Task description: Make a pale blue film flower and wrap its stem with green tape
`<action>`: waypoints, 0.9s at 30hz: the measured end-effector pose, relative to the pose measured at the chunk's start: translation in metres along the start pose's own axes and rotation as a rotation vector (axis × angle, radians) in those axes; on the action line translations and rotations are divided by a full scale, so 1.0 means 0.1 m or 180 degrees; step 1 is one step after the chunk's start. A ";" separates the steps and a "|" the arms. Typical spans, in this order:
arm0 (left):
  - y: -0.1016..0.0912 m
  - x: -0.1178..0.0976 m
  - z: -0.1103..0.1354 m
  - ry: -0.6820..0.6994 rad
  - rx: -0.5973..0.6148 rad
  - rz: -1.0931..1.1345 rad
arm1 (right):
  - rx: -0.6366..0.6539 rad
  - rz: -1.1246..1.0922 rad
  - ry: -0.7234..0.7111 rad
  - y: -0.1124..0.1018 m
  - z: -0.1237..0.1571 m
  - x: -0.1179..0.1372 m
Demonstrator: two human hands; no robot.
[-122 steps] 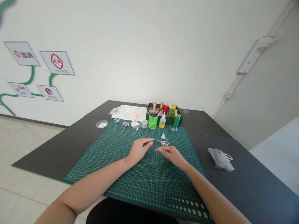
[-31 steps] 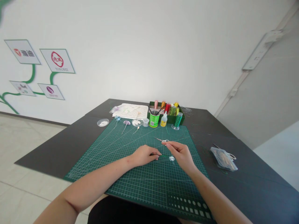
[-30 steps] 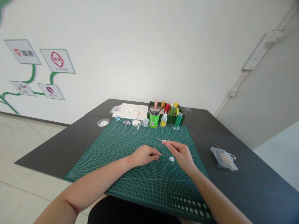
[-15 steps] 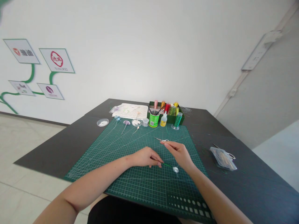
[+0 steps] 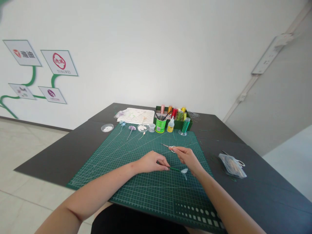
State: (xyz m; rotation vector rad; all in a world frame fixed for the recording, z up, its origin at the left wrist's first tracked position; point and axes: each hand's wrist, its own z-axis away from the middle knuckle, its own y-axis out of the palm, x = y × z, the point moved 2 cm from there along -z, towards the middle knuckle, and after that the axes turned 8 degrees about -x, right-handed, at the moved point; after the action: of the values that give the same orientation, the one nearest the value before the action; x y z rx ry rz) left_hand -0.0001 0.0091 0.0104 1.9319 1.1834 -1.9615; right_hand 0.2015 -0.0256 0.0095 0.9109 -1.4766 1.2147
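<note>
My left hand is closed in a pinch on a thin green stem that lies just above the green cutting mat. A small silvery petal sits at the stem's right end. My right hand is beside that end, its fingers pinched together on something too fine to make out. Small scissors lie on the mat just beyond my right fingertips.
At the mat's far edge stand a green cup with tools, a glue bottle, a thread spool and a green box of spools. Finished small flowers, dishes, paper sheets lie left. A plastic bag lies right.
Over the last second the stem's petal end swung down toward me and then came back up a little. My right hand stayed beside it and my left hand kept its pinch.
</note>
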 end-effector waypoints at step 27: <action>-0.07 0.04 -0.06 0.0001 -0.1180 -0.0073 | 0.0865 0.0477 0.0146 -0.03 -0.13 -0.21</action>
State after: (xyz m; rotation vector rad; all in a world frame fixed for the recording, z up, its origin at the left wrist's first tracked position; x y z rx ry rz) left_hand -0.0001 0.0191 0.0107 1.7335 1.4529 -1.6081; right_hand 0.2119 -0.0145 -0.0096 0.9568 -1.3840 1.5645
